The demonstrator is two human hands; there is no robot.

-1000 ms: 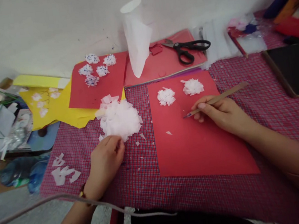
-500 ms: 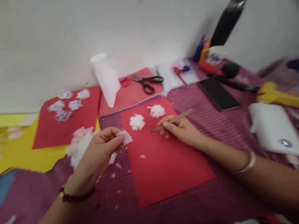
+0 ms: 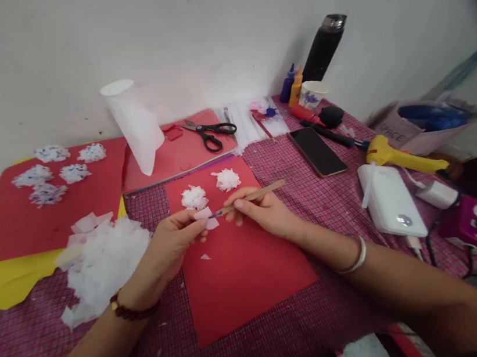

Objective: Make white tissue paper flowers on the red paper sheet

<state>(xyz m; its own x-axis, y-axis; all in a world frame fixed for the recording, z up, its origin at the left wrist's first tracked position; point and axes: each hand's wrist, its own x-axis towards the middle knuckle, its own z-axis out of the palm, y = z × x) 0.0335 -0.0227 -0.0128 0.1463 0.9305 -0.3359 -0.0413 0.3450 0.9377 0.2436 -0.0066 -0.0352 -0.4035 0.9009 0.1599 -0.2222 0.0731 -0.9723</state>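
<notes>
My left hand [image 3: 178,236] pinches a small white paper piece [image 3: 211,223] above the red sheet [image 3: 247,282]. Between the fingers of my right hand [image 3: 264,210] is a thin wooden paintbrush [image 3: 271,188], held like a pen. Its dark tip meets the paper piece, or lies just over it. Two white paper pompoms, a left one [image 3: 194,197] and a right one [image 3: 227,179], rest on the sheet beyond my hands. A loose scrap [image 3: 205,257] lies on the sheet too. Beside my left wrist is a heap of white paper pieces [image 3: 104,260].
Several blue-specked pompoms [image 3: 47,193] lie on another red sheet [image 3: 3,233] at left. Scissors [image 3: 210,133] and a tall paper roll [image 3: 135,127] are at the back. To the right are a phone [image 3: 317,151], a power bank [image 3: 391,200], a yellow glue gun [image 3: 403,158] and a black bottle [image 3: 323,50].
The brush tip and the paper piece, apart earlier, have come together as my hands moved closer. My view has turned rightward, so the things on the table appear farther left.
</notes>
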